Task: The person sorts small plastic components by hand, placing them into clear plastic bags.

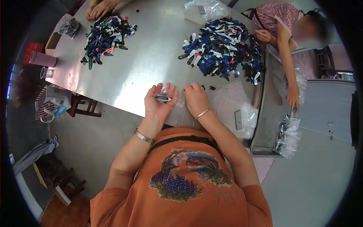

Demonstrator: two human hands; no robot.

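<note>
Palm up near the front edge of the metal table (124, 81), my left hand (162, 101) holds a small clear bag (165, 90) with a dark and white clip (162, 98) in it. My right hand (196, 99) is palm down on the table just right of it, fingers bent; what they hold, if anything, is hidden. A few small black pieces (212, 88) lie beside its wrist side. Flat clear bags (230, 102) are stacked to the right, with a dark rectangular object (238, 120) on them. Beyond my hands is a large heap of clips (219, 49).
A smaller clip heap (102, 39) is at the upper left, near another person's hands (101, 8). A co-worker at the right reaches an arm (289, 75) over a metal tray (270, 102) with filled bags (288, 136). A pink cup (43, 59) stands at the left edge.
</note>
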